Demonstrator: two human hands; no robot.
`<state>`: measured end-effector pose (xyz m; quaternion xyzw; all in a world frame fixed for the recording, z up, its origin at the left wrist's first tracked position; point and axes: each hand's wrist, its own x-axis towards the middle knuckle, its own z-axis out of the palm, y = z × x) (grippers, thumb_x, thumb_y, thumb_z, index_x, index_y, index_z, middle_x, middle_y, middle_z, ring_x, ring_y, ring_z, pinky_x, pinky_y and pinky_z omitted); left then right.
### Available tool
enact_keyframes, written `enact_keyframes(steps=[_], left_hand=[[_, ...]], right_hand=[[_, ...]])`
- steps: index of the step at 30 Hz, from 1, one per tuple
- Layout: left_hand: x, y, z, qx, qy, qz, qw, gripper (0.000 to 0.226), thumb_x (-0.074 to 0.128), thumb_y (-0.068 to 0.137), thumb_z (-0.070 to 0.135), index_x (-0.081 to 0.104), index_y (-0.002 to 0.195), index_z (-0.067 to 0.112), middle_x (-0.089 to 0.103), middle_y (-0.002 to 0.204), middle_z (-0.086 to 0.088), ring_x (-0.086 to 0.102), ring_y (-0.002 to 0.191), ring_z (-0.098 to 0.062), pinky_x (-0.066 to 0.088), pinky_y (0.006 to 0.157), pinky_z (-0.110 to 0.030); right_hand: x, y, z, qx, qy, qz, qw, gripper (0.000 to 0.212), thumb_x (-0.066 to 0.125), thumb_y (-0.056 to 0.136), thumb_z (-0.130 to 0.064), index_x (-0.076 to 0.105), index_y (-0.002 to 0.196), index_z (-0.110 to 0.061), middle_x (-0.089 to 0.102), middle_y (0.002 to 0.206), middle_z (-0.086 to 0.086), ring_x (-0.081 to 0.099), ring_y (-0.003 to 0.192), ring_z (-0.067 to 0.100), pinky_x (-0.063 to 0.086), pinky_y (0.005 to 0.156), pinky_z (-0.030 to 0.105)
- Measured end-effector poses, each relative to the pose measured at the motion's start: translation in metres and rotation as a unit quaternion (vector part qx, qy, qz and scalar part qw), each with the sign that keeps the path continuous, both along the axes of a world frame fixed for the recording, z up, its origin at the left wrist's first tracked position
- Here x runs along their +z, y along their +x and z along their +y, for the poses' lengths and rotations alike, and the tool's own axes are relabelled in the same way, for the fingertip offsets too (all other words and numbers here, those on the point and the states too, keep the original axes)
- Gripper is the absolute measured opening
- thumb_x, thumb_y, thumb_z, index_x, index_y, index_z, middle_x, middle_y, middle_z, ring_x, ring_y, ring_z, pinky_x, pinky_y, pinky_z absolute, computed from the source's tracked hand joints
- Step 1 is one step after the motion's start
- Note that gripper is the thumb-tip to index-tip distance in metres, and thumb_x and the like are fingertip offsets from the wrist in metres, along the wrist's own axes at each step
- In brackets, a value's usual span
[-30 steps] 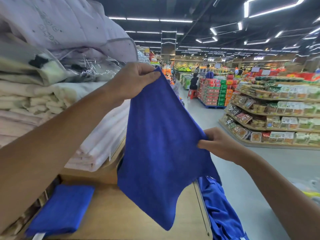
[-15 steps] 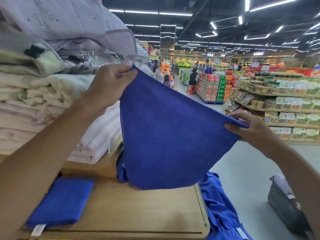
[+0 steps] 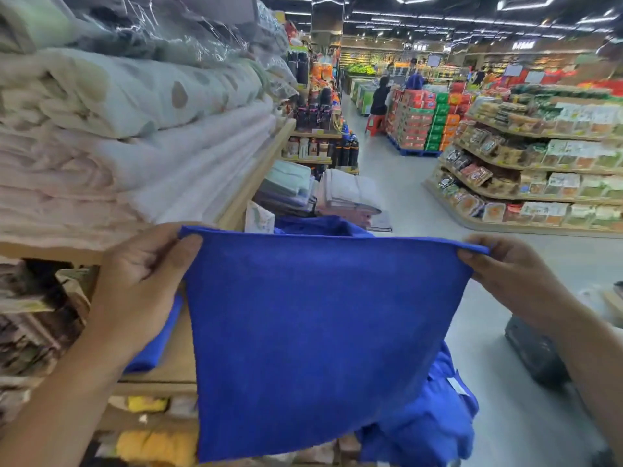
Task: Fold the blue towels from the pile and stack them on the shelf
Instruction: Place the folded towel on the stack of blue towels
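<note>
Levelled since half a second ago, the blue towel (image 3: 313, 332) hangs flat in front of the shelf (image 3: 180, 362). The left hand (image 3: 145, 281) and right hand (image 3: 512, 278) each pinch an upper corner. Behind it lie the blue pile (image 3: 435, 416), what is probably a folded blue towel (image 3: 155, 348) on the shelf, and stacked bedding (image 3: 135, 146) above.

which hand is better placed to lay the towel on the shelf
Left, likely: the left hand pinches the blue towel beside the wooden shelf; the right hand holds its other corner over the aisle.
</note>
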<state>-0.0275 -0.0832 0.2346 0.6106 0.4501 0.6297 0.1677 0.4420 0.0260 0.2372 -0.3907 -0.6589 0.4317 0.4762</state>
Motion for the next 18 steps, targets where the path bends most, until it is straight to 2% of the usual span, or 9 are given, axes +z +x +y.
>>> enact_keyframes(steps=[2,5,8,12,15,18], left_hand=[[-0.022,-0.009,-0.002,-0.019,-0.035,-0.026,0.999,0.034,0.062,0.095,0.054,0.074,0.11,0.026,0.074,0.087,0.013,0.062,0.077,0.004,0.048,0.064,-0.01],[-0.051,-0.023,0.001,-0.052,-0.098,-0.066,0.992,0.043,0.067,0.091,0.057,0.074,0.117,0.023,0.077,0.105,0.004,0.068,0.096,-0.006,0.055,0.079,-0.017],[-0.071,-0.032,0.002,-0.054,-0.145,-0.114,0.981,0.051,0.073,0.082,0.061,0.074,0.118,0.024,0.076,0.115,-0.001,0.07,0.105,-0.01,0.058,0.086,-0.023],[-0.084,-0.039,-0.001,-0.063,-0.199,-0.173,0.962,0.037,0.073,0.08,0.045,0.078,0.109,0.024,0.077,0.11,-0.005,0.073,0.095,-0.011,0.06,0.076,-0.023],[-0.088,-0.047,-0.008,-0.108,-0.243,-0.209,0.941,0.033,0.065,0.087,0.028,0.075,0.11,0.008,0.077,0.101,-0.01,0.073,0.084,-0.012,0.06,0.067,-0.024],[-0.081,-0.058,-0.021,-0.156,-0.273,-0.248,0.916,0.022,0.061,0.091,0.024,0.078,0.1,0.012,0.076,0.087,-0.006,0.072,0.071,-0.01,0.058,0.06,-0.021]], right_hand=[[-0.012,-0.007,-0.005,0.008,0.002,-0.002,1.0,0.046,0.088,0.07,-0.05,0.076,0.095,-0.014,0.073,0.088,0.0,0.066,0.082,0.01,0.055,0.077,0.019],[-0.026,-0.021,-0.01,0.031,-0.01,0.007,0.999,0.018,0.078,0.078,-0.023,0.077,0.095,-0.022,0.077,0.088,-0.002,0.069,0.08,0.006,0.055,0.075,0.015],[-0.036,-0.033,-0.015,0.063,-0.034,0.022,0.997,0.031,0.076,0.074,-0.007,0.077,0.1,-0.024,0.078,0.091,0.003,0.071,0.083,0.01,0.056,0.076,0.018],[-0.045,-0.046,-0.021,0.068,-0.058,-0.021,0.996,0.038,0.075,0.078,0.008,0.076,0.107,-0.017,0.077,0.094,0.004,0.072,0.085,0.013,0.057,0.076,0.02],[-0.047,-0.048,-0.028,0.084,-0.12,-0.028,0.989,0.027,0.078,0.074,0.002,0.078,0.097,-0.011,0.077,0.092,0.009,0.073,0.083,0.015,0.058,0.073,0.021],[-0.043,-0.044,-0.033,0.147,-0.213,0.02,0.966,0.014,0.083,0.072,-0.013,0.074,0.083,-0.011,0.07,0.079,0.008,0.069,0.072,0.016,0.059,0.067,0.025]])
